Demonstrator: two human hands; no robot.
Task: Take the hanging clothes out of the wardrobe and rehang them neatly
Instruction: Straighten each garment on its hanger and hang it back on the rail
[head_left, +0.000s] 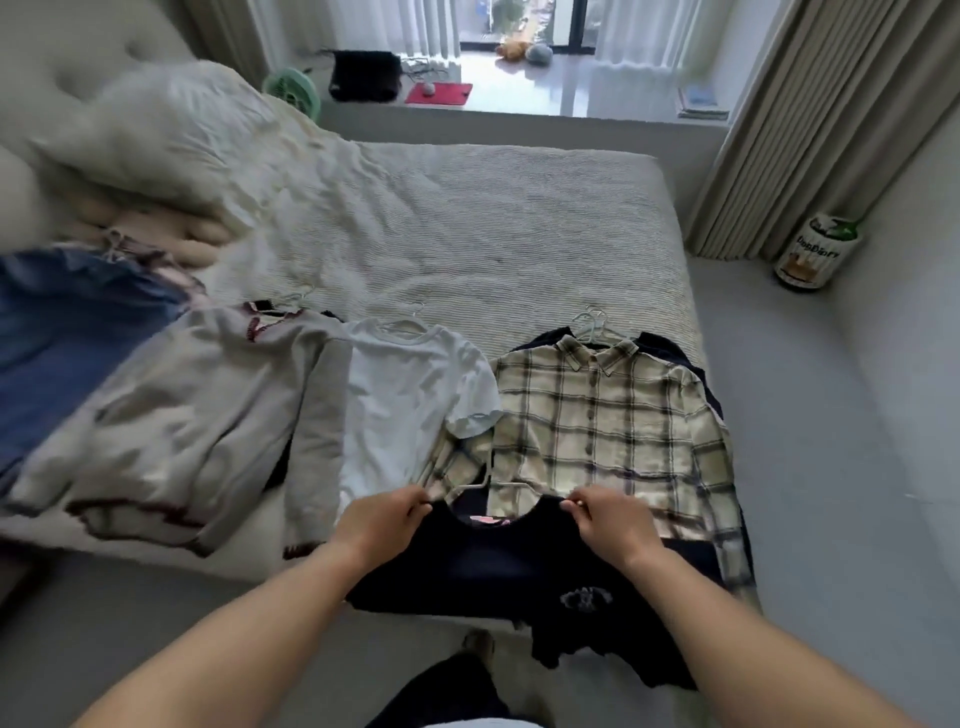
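A dark navy T-shirt (498, 571) with a pale print near its hem lies at the bed's near edge, partly hanging over. My left hand (382, 522) pinches its left shoulder by the collar. My right hand (610, 519) pinches the right shoulder. A white hanger (485, 486) pokes out above the collar, over a cream plaid shirt (613, 421). Left of that lie a white T-shirt (410, 400) and a grey sweater (197, 410) with dark red trim, each on a hanger. A blue denim garment (57, 332) is at far left.
The clothes lie on a bed (519, 234) with a ribbed grey cover and a rumpled pale duvet (171, 145) at the left. A windowsill with a red mat (439, 93) is behind. Curtains (810, 119) and a bottle-shaped container (818, 252) stand on the right. Grey floor runs along the bed.
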